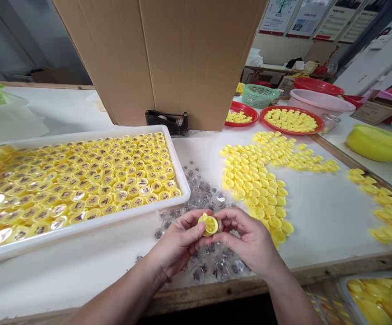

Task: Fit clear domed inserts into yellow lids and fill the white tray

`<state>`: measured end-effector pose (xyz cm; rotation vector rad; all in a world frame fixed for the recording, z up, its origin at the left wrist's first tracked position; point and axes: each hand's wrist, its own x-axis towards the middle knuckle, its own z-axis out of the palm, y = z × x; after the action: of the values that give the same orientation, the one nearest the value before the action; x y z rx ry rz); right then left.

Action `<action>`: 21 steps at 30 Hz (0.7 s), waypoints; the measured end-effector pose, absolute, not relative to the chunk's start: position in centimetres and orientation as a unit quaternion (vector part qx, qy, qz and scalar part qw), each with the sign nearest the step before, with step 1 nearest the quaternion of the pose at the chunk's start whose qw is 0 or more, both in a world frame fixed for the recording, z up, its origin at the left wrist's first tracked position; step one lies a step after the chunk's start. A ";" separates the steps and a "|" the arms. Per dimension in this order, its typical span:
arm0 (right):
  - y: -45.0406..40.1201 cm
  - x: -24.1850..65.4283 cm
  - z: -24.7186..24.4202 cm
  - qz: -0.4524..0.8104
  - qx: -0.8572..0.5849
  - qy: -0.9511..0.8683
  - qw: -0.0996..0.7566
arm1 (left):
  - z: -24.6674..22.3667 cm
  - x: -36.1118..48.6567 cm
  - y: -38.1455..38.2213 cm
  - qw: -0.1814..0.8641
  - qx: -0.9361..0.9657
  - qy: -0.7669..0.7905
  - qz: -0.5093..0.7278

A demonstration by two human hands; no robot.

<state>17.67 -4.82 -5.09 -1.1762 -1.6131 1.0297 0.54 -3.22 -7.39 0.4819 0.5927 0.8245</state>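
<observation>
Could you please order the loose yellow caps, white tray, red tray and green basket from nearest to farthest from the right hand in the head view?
From the right hand:
1. Loose yellow caps, just ahead.
2. White tray, left.
3. Red tray, far ahead.
4. Green basket, farthest, beyond it.

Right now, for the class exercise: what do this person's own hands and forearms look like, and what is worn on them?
The left hand and right hand are bare, with no gloves, and no ring, watch or bracelet shows. The left forearm and right forearm are bare down to the picture's bottom edge, with no visible sleeve.
</observation>
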 end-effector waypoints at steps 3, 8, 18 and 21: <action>-5.0 17.6 -4.6 0.351 -0.498 -0.684 0.401 | -7.4 0.5 -3.3 0.847 0.232 0.279 0.389; -5.2 17.3 -3.8 0.283 -0.500 -0.732 0.366 | -7.5 0.6 -3.3 0.846 0.255 0.276 0.378; -5.8 17.9 -3.6 0.283 -0.483 -0.746 0.361 | -7.4 0.7 -3.4 0.854 0.217 0.273 0.387; -5.9 17.9 -3.6 0.285 -0.493 -0.741 0.356 | -7.4 0.8 -3.4 0.852 0.215 0.286 0.382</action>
<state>17.93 -5.91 -3.63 -1.2728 -1.9132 0.7363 0.78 -3.45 -7.41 0.4527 0.6022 0.8050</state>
